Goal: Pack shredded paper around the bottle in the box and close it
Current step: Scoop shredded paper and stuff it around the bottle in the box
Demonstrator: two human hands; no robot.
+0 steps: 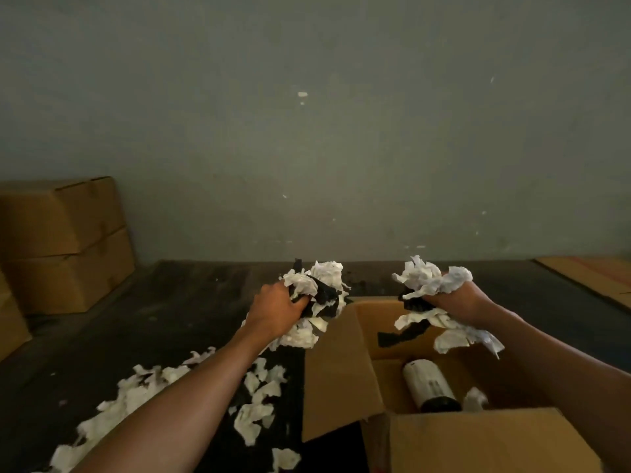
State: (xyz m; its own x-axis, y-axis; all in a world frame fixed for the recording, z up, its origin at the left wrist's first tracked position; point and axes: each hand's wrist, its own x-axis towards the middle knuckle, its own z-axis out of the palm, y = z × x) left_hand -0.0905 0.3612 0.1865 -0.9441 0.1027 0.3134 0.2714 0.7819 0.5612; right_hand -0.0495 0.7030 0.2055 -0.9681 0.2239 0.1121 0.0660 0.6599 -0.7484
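Note:
An open cardboard box [341,380] stands at the lower right with its flaps up. A dark bottle [431,387] with a white label lies inside it, and a scrap of paper sits beside the bottle. My left hand [277,310] grips a bunch of white and black shredded paper [319,288], held just left of the box's left flap. My right hand [459,300] holds another bunch of shredded paper [430,278] above the box opening, with strips dangling down toward the bottle.
Loose torn paper [143,387] is scattered on the dark floor to the left of the box. Stacked closed cartons [65,244] stand at the far left against the grey wall. A flat sheet of cardboard [594,278] lies at the far right.

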